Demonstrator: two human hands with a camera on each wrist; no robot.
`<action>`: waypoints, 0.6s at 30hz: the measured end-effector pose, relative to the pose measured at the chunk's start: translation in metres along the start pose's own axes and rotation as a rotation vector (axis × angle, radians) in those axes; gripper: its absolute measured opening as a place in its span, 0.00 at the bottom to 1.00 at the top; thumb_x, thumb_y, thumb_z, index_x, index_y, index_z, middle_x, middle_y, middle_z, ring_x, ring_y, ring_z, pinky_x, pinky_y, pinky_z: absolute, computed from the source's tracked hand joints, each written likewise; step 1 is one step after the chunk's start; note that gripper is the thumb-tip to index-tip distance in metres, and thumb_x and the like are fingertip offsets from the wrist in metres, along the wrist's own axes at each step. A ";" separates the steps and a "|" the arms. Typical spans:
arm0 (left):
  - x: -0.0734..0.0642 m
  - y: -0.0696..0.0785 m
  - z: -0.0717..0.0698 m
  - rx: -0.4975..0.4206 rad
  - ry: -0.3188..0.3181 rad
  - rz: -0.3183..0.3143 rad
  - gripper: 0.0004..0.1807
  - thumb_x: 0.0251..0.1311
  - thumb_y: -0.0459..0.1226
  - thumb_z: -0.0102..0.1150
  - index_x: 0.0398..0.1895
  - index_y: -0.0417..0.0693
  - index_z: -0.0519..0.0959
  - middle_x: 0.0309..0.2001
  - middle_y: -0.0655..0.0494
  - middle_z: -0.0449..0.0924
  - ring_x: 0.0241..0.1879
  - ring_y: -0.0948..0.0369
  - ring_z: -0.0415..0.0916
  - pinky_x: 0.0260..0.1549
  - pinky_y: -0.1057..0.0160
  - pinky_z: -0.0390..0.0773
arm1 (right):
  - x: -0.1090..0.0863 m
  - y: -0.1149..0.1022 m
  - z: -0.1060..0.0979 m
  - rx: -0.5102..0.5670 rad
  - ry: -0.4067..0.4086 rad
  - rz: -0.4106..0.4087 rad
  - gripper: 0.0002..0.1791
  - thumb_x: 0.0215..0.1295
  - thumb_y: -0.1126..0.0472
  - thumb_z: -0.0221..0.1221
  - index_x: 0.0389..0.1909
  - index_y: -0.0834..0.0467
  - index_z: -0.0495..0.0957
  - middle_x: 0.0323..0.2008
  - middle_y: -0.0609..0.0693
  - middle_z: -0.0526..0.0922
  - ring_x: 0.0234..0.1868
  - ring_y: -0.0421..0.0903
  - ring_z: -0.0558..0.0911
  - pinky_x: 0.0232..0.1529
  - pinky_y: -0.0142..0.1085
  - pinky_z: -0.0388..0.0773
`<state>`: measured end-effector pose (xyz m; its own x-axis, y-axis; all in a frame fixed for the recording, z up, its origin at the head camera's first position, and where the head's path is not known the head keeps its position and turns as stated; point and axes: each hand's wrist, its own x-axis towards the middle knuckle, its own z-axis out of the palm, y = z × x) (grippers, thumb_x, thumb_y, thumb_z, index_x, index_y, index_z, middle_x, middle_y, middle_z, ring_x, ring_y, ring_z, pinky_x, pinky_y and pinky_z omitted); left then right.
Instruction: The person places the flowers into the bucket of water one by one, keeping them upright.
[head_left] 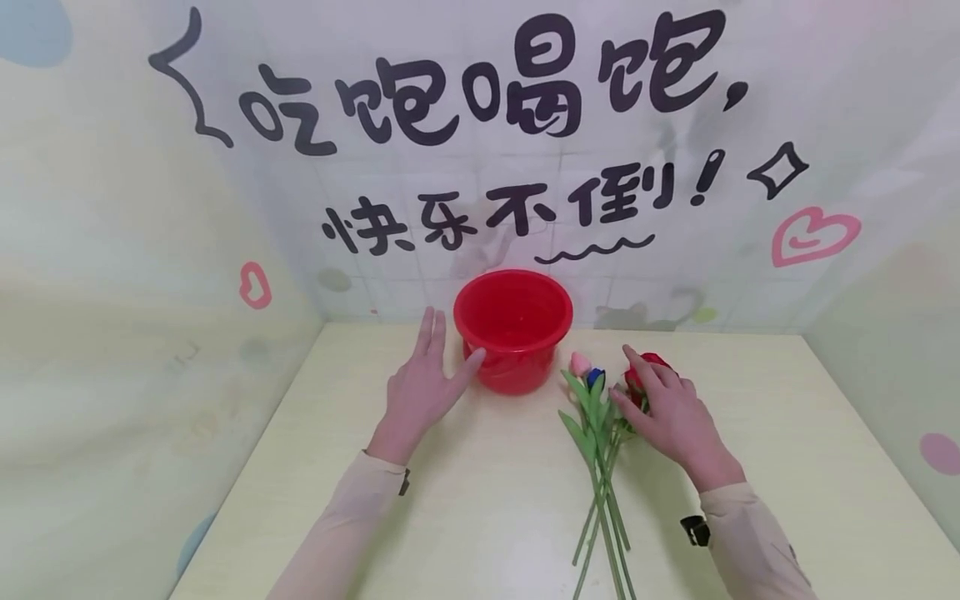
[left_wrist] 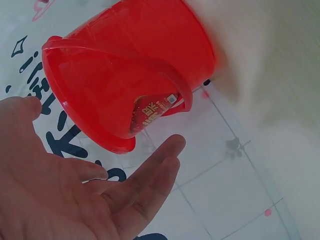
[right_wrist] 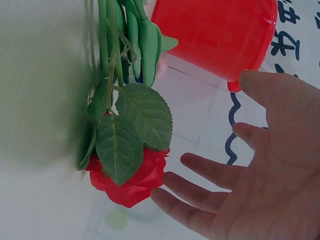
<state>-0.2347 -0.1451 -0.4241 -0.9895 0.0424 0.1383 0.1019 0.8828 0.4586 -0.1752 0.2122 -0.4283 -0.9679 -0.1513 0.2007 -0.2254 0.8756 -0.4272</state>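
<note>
Left hand (head_left: 426, 387): here I am beside the bucket's left side, fingers spread and nearly straight, thumb reaching out toward the rim, with hold of nothing.
Right hand (head_left: 671, 414): over at the flower heads, fingers well apart and slightly bent, nothing in their grasp; whether a fingertip brushes the rose, I can't tell.
Red bucket (head_left: 517, 371): upright on the table (head_left: 480, 500), close to its back edge and a touch left of that edge's middle.
Handle (left_wrist: 170, 71): curving down round the bucket's outside, near a printed label (left_wrist: 150, 112).
Flowers: lying right of the table's middle, heads toward the back edge, green stems (head_left: 600, 500) crossing and running toward the near edge.
Red rose (right_wrist: 127, 185): farthest right in the bunch, under my right hand, two broad leaves (right_wrist: 145, 117) by its petals.
Buds: a pink one (head_left: 580, 364) and a blue one (head_left: 596, 378), side by side, just right of the bucket.
Sleeves: pale cloth on both arms, the right one (head_left: 753, 542) with a dark clip (head_left: 696, 531) at the wrist.
</note>
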 end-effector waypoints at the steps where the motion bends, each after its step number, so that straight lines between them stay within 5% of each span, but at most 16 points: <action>1: 0.001 0.001 0.001 -0.002 -0.002 0.002 0.58 0.63 0.79 0.38 0.88 0.59 0.41 0.87 0.60 0.34 0.57 0.44 0.83 0.46 0.38 0.86 | 0.000 0.001 0.001 0.008 0.007 -0.001 0.41 0.77 0.42 0.58 0.83 0.54 0.58 0.68 0.74 0.72 0.59 0.82 0.72 0.55 0.72 0.75; 10: 0.008 0.005 0.007 0.009 -0.024 0.013 0.56 0.65 0.77 0.40 0.88 0.61 0.42 0.87 0.61 0.32 0.57 0.45 0.83 0.45 0.38 0.86 | -0.005 0.002 0.006 0.039 0.005 -0.013 0.41 0.77 0.44 0.59 0.83 0.57 0.58 0.71 0.75 0.68 0.68 0.79 0.68 0.63 0.73 0.69; 18: 0.012 0.011 0.008 0.009 0.001 0.027 0.56 0.66 0.75 0.44 0.88 0.60 0.42 0.87 0.59 0.35 0.52 0.47 0.84 0.42 0.42 0.88 | -0.008 0.003 0.009 0.042 0.036 -0.015 0.40 0.77 0.44 0.60 0.81 0.59 0.61 0.69 0.74 0.69 0.64 0.77 0.69 0.57 0.70 0.73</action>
<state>-0.2460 -0.1310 -0.4239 -0.9863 0.0655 0.1514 0.1274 0.8855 0.4468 -0.1694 0.2116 -0.4394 -0.9600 -0.1469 0.2384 -0.2449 0.8534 -0.4601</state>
